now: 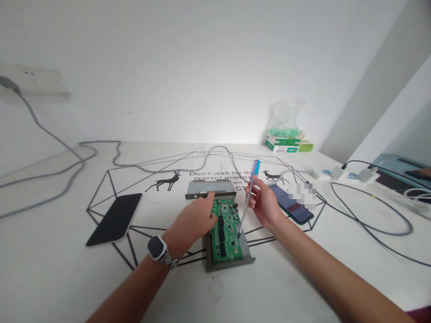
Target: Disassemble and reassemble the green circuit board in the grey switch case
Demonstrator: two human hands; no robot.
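Note:
A green circuit board (227,251) sits in an opened grey metal case (229,268) on the table in front of me. My left hand (197,217) grips the case along its left side, its index finger reaching the far edge and its thumb by the board. Across that far end lies a flat grey metal cover (210,186) with a dark front strip. My right hand (264,202) holds a screwdriver (256,168) with a blue and purple handle, fingers closed at the top of its shaft. The tilted shaft points down, its tip at the board's right edge.
A dark tablet-like slab (116,220) lies to the left, and a phone (292,205) to the right. Grey cable (155,171) runs along the back. Green-and-white boxes (282,142) stand by the wall. A power strip (346,174) with cords lies at the right.

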